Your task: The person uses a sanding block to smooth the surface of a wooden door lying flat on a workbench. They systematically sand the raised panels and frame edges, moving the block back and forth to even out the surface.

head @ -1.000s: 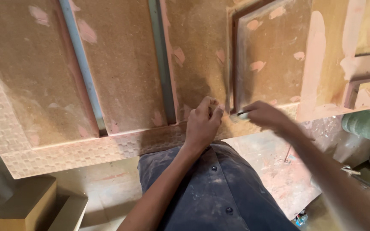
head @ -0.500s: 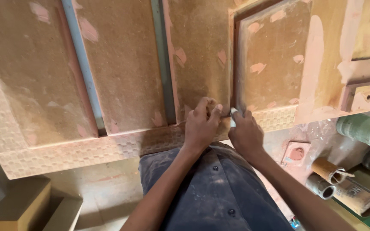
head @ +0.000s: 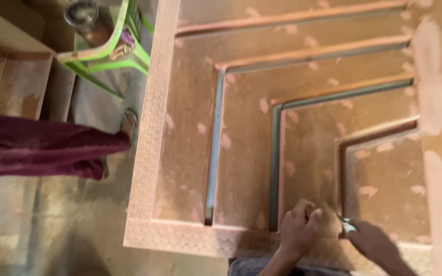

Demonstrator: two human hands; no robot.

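Wooden panel (head: pixel 241 148) lying flat: matt, dusty brown board, blotched with paler pink filler patches. Border strip (head: pixel 152 128) showing a fine embossed, rough texture. Recessed grooves (head: pixel 214 153) looking grey, duller than the raised mouldings. Small tool (head: pixel 348 225) in right hand (head: pixel 372 245) glinting pale, metal-like. Green chair (head: pixel 111 48) appearing as smooth plastic. Floor (head: pixel 52 214) looking like rough, dusty concrete.

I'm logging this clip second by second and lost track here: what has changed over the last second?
The right hand, stretched out to the side a second ago, has come in beside the left hand at the groove of the wooden panel, holding a small pale tool. The view swung, bringing in another person's leg and a green chair. The left hand stays fisted on the panel.
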